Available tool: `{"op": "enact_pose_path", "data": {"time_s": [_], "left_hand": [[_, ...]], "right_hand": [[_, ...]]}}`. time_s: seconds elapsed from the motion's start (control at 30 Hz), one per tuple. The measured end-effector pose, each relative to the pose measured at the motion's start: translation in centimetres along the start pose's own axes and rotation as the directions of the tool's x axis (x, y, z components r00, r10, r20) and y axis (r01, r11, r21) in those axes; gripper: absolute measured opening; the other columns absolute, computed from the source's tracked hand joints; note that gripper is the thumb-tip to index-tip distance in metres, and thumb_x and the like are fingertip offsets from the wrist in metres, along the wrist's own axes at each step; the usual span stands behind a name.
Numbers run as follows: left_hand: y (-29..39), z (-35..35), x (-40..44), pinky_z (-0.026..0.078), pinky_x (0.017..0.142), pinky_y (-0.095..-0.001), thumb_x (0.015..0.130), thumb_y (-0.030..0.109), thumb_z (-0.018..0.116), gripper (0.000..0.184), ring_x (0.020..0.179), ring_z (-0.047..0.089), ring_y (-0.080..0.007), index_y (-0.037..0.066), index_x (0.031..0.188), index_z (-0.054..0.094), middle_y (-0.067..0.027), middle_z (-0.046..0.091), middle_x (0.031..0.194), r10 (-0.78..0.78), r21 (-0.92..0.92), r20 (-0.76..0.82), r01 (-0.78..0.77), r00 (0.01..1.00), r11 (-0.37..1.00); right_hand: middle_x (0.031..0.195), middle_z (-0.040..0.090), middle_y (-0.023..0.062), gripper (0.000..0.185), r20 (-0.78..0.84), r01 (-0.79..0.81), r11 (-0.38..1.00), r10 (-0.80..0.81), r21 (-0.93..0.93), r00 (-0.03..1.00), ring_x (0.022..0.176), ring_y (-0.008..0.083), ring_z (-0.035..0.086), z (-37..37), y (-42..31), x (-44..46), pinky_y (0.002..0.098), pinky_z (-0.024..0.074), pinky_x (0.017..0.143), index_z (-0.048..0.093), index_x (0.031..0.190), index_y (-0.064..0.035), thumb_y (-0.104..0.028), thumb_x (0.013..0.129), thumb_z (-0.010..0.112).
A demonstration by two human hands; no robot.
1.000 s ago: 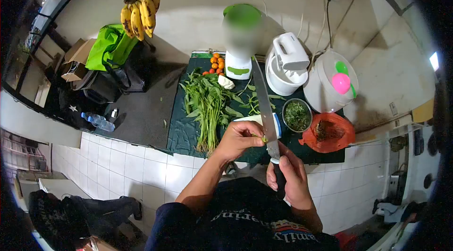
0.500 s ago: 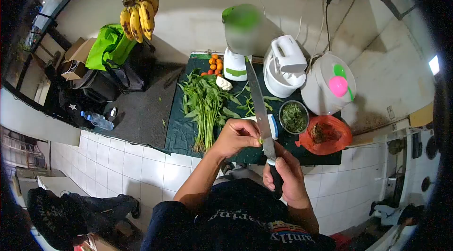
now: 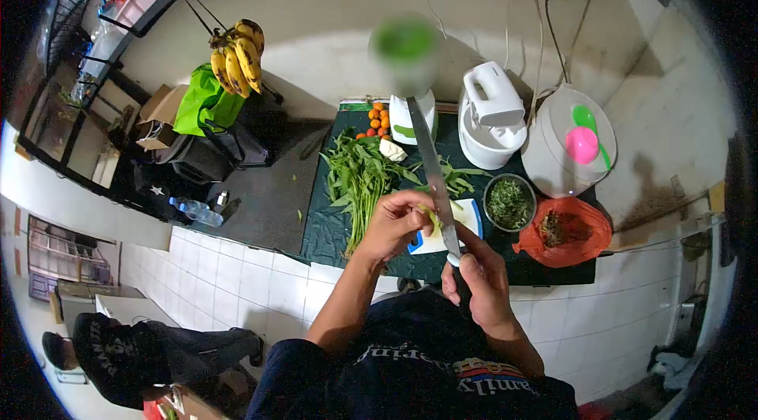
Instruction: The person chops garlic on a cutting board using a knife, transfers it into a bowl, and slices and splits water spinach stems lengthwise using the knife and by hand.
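In my right hand (image 3: 483,282) is the black handle of a long kitchen knife (image 3: 429,155), its blade pointing up and away from me. My left hand (image 3: 399,226) pinches a small piece of green stem (image 3: 427,216) against or close beside the blade; fingers partly hide it. Below both hands lies a white cutting board (image 3: 470,219) with a blue edge, partly covered by them. A bunch of leafy green stems (image 3: 359,183) rests left of the board, and loose leaves (image 3: 458,175) lie behind it. To the right stands a bowl of chopped greens (image 3: 509,203).
An orange-red plastic bag (image 3: 576,242) holds scraps at the right. Behind stand a blender (image 3: 410,116), a white stand mixer (image 3: 493,116) and a large white container (image 3: 553,159). Small orange fruits (image 3: 379,116) sit near the blender. Bananas (image 3: 237,61) hang at left; another person (image 3: 134,357) is lower left.
My view has shifted, so the table sits farther right and more of the cutting board shows. The green stem piece between my left fingers shows more. Both hands keep their holds.
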State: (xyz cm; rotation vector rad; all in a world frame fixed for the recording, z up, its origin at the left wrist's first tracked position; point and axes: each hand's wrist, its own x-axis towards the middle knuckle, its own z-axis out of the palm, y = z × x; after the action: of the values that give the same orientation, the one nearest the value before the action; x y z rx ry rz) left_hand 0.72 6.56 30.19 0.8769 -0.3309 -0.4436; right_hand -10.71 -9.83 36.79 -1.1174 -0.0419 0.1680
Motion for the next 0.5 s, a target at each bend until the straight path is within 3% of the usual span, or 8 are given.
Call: {"op": "enact_pose_path", "data": {"time_s": [0.17,0.23,0.5], "left_hand": [[-0.1,-0.5,0.1,0.049,0.062,-0.0276,0.083,0.027,0.079,0.028,0.071,0.06,-0.0156,0.003,0.085,0.066,-0.0073,0.063,0.083,-0.065,0.155,0.004,0.063,0.998,0.986],[0.2,-0.2,0.6,0.048,0.061,-0.0281,0.083,0.025,0.078,0.026,0.071,0.059,-0.0159,0.002,0.083,0.066,-0.0063,0.062,0.079,0.012,0.204,0.027,-0.018,1.0,0.979],[0.9,0.3,1.6,0.048,0.065,-0.0319,0.081,0.021,0.08,0.024,0.073,0.059,-0.0179,0.0,0.082,0.068,-0.0073,0.064,0.077,0.043,0.324,-0.03,-0.031,0.999,0.945]], "right_hand": [[0.064,0.052,0.0018,0.056,0.096,0.016,1.0,-0.014,-0.011,0.995,0.052,0.0081,0.045,-1.6,0.0,0.4,0.0239,0.037,0.049,0.04,0.148,-0.0065,-0.037,0.102,0.049],[0.064,0.052,0.0013,0.054,0.109,-0.01,1.0,0.011,-0.011,0.994,0.052,0.0074,0.044,-1.9,-0.5,0.7,0.0235,0.0365,0.049,0.04,0.148,-0.0074,-0.036,0.103,0.047],[0.065,0.05,0.0,0.049,0.076,-0.001,0.999,0.005,-0.051,0.997,0.052,0.0067,0.041,-2.6,-0.5,1.3,0.0235,0.0353,0.048,0.041,0.148,-0.0069,-0.03,0.105,0.043]]}}
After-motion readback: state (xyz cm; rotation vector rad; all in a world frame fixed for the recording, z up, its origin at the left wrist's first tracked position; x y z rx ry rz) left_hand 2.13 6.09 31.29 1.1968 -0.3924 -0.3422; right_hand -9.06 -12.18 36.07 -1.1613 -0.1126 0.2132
